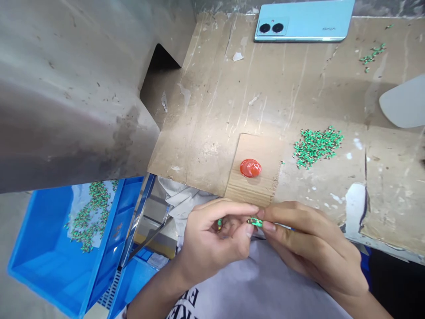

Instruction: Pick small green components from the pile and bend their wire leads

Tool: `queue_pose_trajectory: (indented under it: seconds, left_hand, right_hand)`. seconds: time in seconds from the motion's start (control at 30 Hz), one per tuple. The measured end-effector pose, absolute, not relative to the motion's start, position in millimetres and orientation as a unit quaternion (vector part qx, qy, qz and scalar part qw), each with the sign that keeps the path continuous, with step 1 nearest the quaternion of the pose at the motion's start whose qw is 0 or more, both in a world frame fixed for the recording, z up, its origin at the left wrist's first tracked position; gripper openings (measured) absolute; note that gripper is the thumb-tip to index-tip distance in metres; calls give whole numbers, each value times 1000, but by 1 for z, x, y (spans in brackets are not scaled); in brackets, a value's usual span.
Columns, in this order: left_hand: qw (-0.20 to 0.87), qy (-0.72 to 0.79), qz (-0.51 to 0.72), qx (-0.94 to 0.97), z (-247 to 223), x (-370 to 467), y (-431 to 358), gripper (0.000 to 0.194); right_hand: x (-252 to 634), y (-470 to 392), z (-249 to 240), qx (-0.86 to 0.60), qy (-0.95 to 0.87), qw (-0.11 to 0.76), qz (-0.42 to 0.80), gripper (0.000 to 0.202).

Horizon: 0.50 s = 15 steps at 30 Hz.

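Small green parts with metallic bits (255, 222) are pinched between my two hands, just below the table's front edge. My left hand (219, 235) has thumb and index finger on their left end, and another green piece shows inside its curled fingers. The thumb and forefinger of my right hand (308, 243) close on the right end. Beyond the hands, a red oval dish (250, 168) with glossy contents sits on a cardboard piece (255, 146). A pile of green parts (317, 147) lies to the right of the dish.
A light blue phone (305, 22) lies at the table's back. Loose green parts (373, 55) and a white rounded object (403, 102) are at the right. A metal housing (76, 88) stands at the left, above a blue bin (49, 226) holding more green parts.
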State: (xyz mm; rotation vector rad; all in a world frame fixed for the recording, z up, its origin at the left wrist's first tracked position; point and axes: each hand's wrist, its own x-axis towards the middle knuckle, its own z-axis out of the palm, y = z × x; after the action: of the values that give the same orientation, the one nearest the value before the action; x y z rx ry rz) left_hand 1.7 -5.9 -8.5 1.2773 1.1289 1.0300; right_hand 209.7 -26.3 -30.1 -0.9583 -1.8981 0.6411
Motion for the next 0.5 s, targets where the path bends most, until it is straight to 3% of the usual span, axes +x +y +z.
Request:
queue_pose_trajectory:
  seconds: [0.3,0.4,0.5]
  left_hand:
    - [518,492,431,551,-7,4,-8,15]
    - [530,513,422,527,-6,7,-8,11]
    - [554,536,408,489,-8,9,-6,7]
  right_hand:
    - [210,-28,-36,-388,-742,444,319,36]
    - [210,-30,-31,-421,-712,417,377,31]
    - [211,-31,-28,-434,-740,386,341,26]
